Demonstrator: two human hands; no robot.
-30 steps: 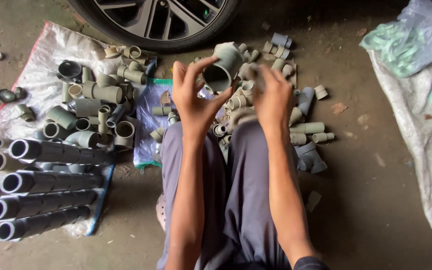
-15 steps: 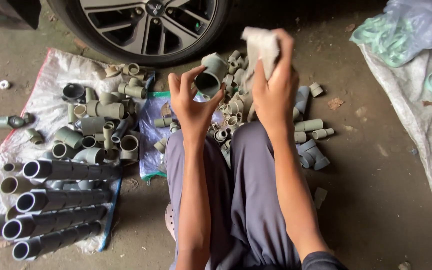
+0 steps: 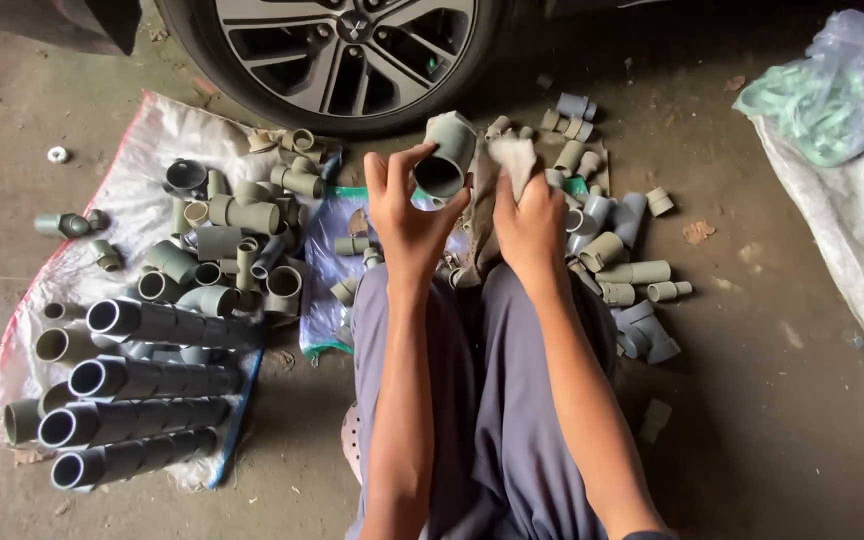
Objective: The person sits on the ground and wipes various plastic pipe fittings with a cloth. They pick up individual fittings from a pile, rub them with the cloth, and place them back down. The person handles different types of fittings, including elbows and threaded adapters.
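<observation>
Since half a second ago your right hand (image 3: 530,222) has come down from above the pile, bringing the cloth (image 3: 500,170) with it, and now sits level with your left hand (image 3: 404,215). Your left fingers (image 3: 399,160) are curled around a short grey pipe fitting (image 3: 444,155), thumb on one side and fingertips over the top, its open mouth tilted toward you. Your right fingers are closed tight on the bunched cloth, which touches the fitting at its 3 o'clock side. Both hands hover above your knees, over the near edge of a loose heap of grey fittings (image 3: 612,250) spread from 12 to 3 o'clock of your hands. At 9 o'clock a white sack (image 3: 167,125) lies flat on the floor, carrying more fittings and, toward 8 o'clock, a row of long grey pipes (image 3: 142,380) with their open ends facing left. A car wheel (image 3: 337,55) stands at 12 o'clock, just beyond the sack's far edge. At 2 to 3 o'clock a clear bag of pale green parts (image 3: 832,90) rests on another sack. Bare concrete floor (image 3: 752,400) lies open between your right leg and that sack, well apart from the heap.
</observation>
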